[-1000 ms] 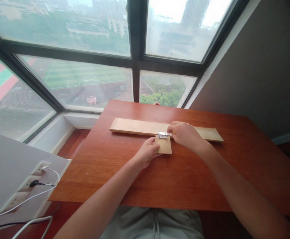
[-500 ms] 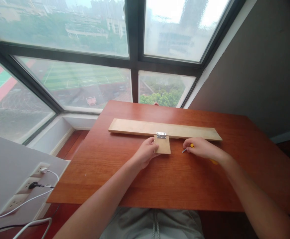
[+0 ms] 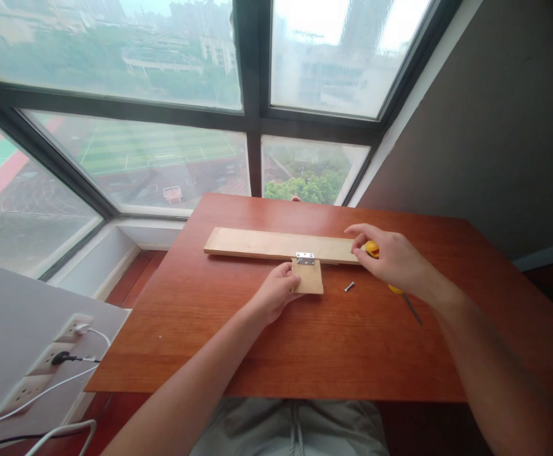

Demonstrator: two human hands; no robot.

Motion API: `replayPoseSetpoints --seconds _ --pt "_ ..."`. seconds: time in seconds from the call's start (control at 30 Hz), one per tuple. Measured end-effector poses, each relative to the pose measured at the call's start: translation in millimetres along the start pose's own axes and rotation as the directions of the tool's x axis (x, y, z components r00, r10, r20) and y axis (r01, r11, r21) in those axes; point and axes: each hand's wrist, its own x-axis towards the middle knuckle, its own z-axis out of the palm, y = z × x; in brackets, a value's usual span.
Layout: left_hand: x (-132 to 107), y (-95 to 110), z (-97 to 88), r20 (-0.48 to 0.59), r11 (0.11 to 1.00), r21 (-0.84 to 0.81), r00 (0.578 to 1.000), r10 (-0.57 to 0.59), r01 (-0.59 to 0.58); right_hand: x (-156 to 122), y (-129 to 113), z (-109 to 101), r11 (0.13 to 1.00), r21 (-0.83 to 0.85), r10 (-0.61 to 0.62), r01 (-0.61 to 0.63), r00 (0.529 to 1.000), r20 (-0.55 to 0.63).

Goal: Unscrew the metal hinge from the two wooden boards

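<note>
My left hand (image 3: 279, 289) is closed on the near left edge of a small square wooden board (image 3: 310, 278), thumb on top. A silver hinge (image 3: 305, 258) lies where this board meets a long pale plank (image 3: 257, 242). Over the plank's right end, my right hand (image 3: 390, 256) has a yellow-handled screwdriver (image 3: 396, 289) tucked in its curled fingers, the shaft pointing back toward me. Its index finger is stretched forward, and the palm hides part of the handle. A small metal screw (image 3: 349, 287) lies on the table between my hands, touched by neither.
The reddish-brown wooden table (image 3: 276, 354) has its near edge at my lap. Large windows (image 3: 162, 152) stand beyond its far side. Wall sockets (image 3: 62, 354) with plugged-in cables (image 3: 62, 383) are at the lower left.
My right hand has moved up and away from the screw, which stays on the table, and the screwdriver has shifted with it. My left hand keeps its grip on the small board.
</note>
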Motion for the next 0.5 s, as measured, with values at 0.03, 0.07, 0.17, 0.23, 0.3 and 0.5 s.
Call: replayPoseSetpoints --seconds 0.03,0.07,0.17,0.23,0.3,0.5 --pt "0.1 -0.2 -0.2 0.004 1.000 -0.001 1.000 0.002 -0.002 0.5 -8.4 -5.1 0.999 0.027 -0.022 0.023 0.999 -0.034" --pt "0.2 -0.4 -0.4 0.009 1.000 -0.002 1.000 0.005 -0.005 1.0 -16.4 -8.9 0.998 0.047 -0.029 0.032 0.997 -0.070" --pt "0.5 -0.8 -0.5 0.012 1.000 0.006 1.000 0.008 -0.008 3.4 -35.1 -12.2 0.997 0.035 -0.070 0.075 0.988 -0.135" --pt "0.3 -0.7 0.0 0.010 1.000 0.010 1.000 0.004 -0.004 5.7 -42.8 -10.2 0.993 0.027 -0.113 0.118 0.981 -0.155" --pt "-0.1 -0.4 0.8 0.008 1.000 0.009 1.000 -0.001 0.001 8.0 -48.5 -9.0 0.985 0.094 -0.124 0.146 0.970 -0.208" --pt "-1.7 1.0 2.1 0.009 1.000 -0.011 1.000 -0.005 0.005 13.5 -71.1 -12.9 0.850 0.413 -0.098 0.327 0.869 -0.486"
